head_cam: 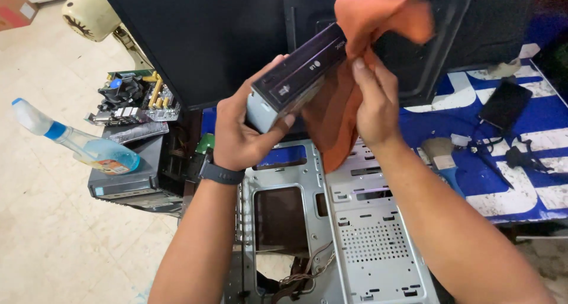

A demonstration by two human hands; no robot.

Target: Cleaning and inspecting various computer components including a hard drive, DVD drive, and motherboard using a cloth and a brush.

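Left hand (239, 139) clamps the drive (296, 79) at its near end, right hand (374, 100) pinches the cloth (355, 61) at its 3 o'clock side — one-ended hold, so I'd fear it tipping onto the case (355, 233).

The light is bright and soft, with only faint shadows. The pale tiled floor (53, 221) looks washed out. The orange cloth (378, 20) is a little blurry. Straight edges bend near the corners.
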